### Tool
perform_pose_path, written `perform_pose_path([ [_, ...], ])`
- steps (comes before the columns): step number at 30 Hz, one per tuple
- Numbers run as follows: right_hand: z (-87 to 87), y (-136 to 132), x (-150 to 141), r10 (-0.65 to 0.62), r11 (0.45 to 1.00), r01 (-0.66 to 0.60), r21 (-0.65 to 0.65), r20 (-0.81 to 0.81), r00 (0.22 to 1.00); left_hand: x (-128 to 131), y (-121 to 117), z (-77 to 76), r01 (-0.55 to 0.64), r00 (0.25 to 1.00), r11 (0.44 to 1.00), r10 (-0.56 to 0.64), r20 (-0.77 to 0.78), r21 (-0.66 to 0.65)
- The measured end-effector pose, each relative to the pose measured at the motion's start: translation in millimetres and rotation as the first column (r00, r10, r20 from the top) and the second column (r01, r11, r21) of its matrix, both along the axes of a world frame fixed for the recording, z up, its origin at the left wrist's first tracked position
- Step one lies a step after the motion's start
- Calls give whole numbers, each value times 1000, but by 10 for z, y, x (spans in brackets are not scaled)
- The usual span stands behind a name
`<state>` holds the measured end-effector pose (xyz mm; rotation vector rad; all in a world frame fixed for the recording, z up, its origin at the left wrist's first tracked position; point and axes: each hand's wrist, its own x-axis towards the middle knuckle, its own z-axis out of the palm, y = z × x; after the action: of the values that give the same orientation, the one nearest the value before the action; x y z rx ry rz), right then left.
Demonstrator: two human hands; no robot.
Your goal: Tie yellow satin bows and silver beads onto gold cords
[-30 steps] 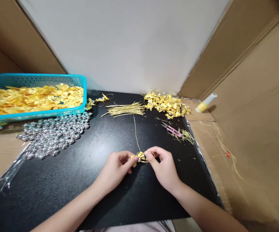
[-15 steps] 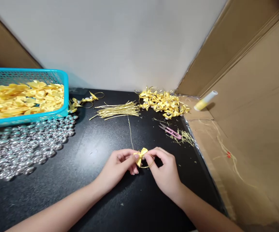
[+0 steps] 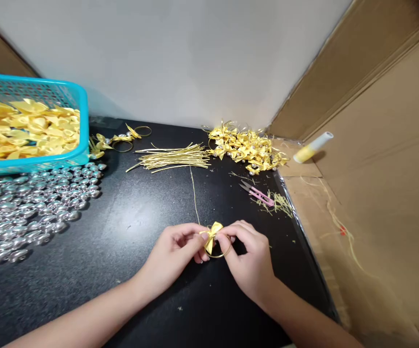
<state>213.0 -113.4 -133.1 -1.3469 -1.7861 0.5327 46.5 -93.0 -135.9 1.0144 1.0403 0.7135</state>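
Note:
Between my two hands, low over the black table, is a shiny yellow ribbon bow (image 3: 214,232) with a loop of gold cord (image 3: 214,256) hanging under it. My left hand (image 3: 178,249) pinches the bow's left side between thumb and fingertips. At the bow's right side my right hand (image 3: 247,246) pinches too, with the cord loop passing by its thumb. Its fingertips hide part of the bow's middle. Beyond the bow, a single gold cord (image 3: 194,191) lies on the table, running from the bundle of cut gold cords (image 3: 175,157) toward my left fingers.
A turquoise basket (image 3: 84,118) of yellow bows stands at left, with many silver beads (image 3: 35,208) before it. Finished-looking bows with beads (image 3: 243,145) are heaped at the back. Pink thread snips (image 3: 258,193) lie by cord scraps (image 3: 281,204). A whitish tube (image 3: 314,146) stands at right on cardboard.
My view has swung right, so the basket and beads sit further left. The bow has turned to show its front between my fingers, and the cord loop now hangs lower.

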Motion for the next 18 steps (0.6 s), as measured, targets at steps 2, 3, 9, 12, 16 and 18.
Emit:
perform_pose_path([
  [2,-7,3,-1,3,1000,-3,-1,10,1000,3,-6,-3,7,1000,1000,-7,-23,-10],
  [3,-11,2,0,8,1000,-7,-4,16,1000,7,-10,-6,7,999,1000,-7,-31,-15],
  [9,-16,-27,4,23,998,-29,62,90,996,36,-36,-16,-12,998,997,8,-64,-75],
  [12,-10,-39,8,27,995,-41,88,161,987,32,-47,-33,4,997,998,-10,-76,-70],
  [16,5,-51,21,49,994,-74,85,268,962,21,-62,-83,36,993,998,-41,-108,-56],
  [18,17,-54,31,54,993,-82,83,300,952,18,-65,-102,57,990,998,-62,-124,-41],
])
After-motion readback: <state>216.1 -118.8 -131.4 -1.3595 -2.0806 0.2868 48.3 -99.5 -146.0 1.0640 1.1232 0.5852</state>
